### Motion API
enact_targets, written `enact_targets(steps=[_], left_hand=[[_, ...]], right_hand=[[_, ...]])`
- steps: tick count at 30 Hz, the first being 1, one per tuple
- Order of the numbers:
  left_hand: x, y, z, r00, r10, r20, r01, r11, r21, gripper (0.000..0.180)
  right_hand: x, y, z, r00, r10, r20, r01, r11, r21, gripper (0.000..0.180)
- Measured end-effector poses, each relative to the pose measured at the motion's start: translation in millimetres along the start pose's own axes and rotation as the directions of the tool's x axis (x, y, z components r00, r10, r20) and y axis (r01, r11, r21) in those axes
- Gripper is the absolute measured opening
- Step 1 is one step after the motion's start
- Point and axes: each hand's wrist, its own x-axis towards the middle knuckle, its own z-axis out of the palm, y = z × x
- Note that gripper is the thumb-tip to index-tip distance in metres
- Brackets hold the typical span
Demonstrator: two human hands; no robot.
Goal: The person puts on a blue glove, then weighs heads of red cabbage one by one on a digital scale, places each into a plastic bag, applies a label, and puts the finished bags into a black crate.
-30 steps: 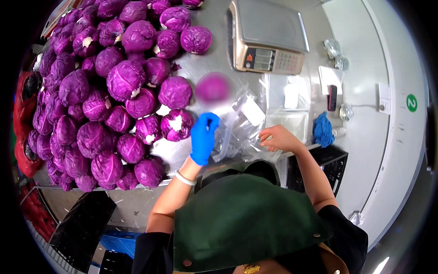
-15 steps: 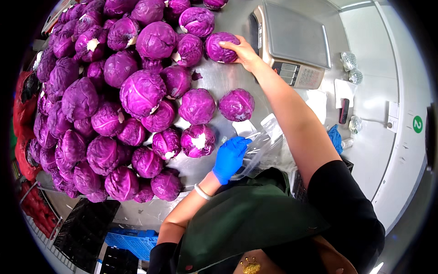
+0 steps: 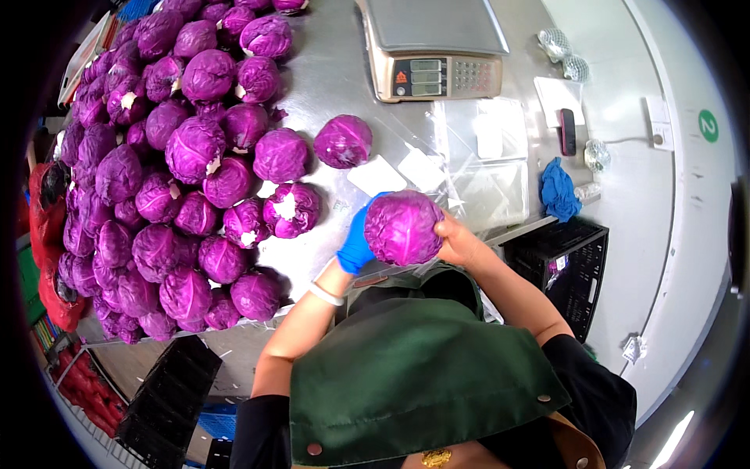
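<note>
A round red cabbage [image 3: 404,228] is held up close to my body, over the near edge of the steel table [image 3: 312,94]. My right hand [image 3: 461,241], bare, grips its right side with the thumb on top and the other fingers mostly hidden. Against its left side lies my left hand [image 3: 358,241] in a blue glove, with its fingers hidden behind the cabbage. Whether the glove also holds clear plastic cannot be made out. Another loose red cabbage [image 3: 343,141] rests on the table just beyond.
A big heap of red cabbages [image 3: 195,148] covers the table's left. At the back stands a scale [image 3: 437,74]. Clear plastic bags [image 3: 488,187] and white paper slips [image 3: 376,178] lie before it. To the right are a phone [image 3: 568,131], a blue cloth [image 3: 559,190] and a black crate [image 3: 558,262].
My right hand has brought a cabbage from beside the scale toward my body. My left hand, earlier at a clear plastic bag, now meets the cabbage. The view has shifted right.
</note>
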Motion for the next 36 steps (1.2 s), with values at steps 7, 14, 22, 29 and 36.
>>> enact_targets(steps=[7, 14, 22, 29, 36], left_hand=[[-48, 6, 52, 0.926, 0.377, -0.01, -0.208, 0.532, 0.821, 0.078], [-70, -23, 91, 0.941, 0.31, 0.136, -0.194, 0.164, 0.967, 0.085], [-104, 30, 91, 0.893, 0.42, 0.164, -0.225, 0.102, 0.969, 0.084], [-180, 13, 80, 0.652, 0.757, -0.043, -0.044, 0.095, 0.994, 0.03], [-250, -85, 88, 0.712, 0.33, -0.619, 0.597, 0.179, 0.782, 0.072]], right_hand=[[-49, 29, -14, 0.886, -0.34, -0.315, 0.081, 0.783, -0.617, 0.079], [-66, 78, -44, 0.809, -0.392, -0.439, 0.054, 0.792, -0.608, 0.056], [-62, 34, 14, 0.566, -0.709, 0.42, -0.161, -0.595, -0.787, 0.047], [-108, 65, 0, 0.708, -0.565, 0.423, -0.001, -0.599, -0.8, 0.025], [-167, 109, -39, 0.92, -0.313, 0.237, -0.091, -0.758, -0.646, 0.021]])
